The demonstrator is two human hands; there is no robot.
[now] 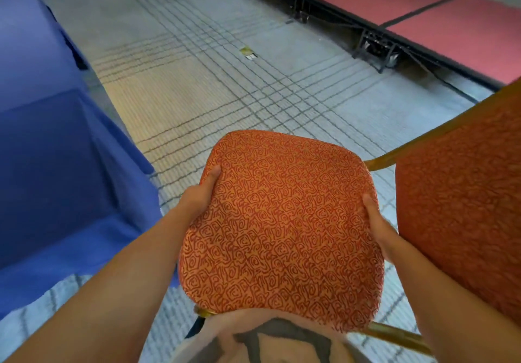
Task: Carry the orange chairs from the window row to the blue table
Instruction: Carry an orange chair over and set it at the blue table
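An orange chair with a squiggle-patterned seat (282, 227) is held in front of me, above the carpet. My left hand (201, 193) grips the seat's left edge, thumb on top. My right hand (376, 221) grips the seat's right edge the same way. The chair's orange backrest (462, 207) and a gold frame tube (394, 154) stand at the right. The table under a blue cloth (56, 137) fills the left side, close to the chair's left edge.
Grey carpet with dark grid lines (225, 80) stretches ahead. A low stage with red panels (423, 10) on black frames runs along the far right. A small floor plate (249, 54) lies in the carpet ahead.
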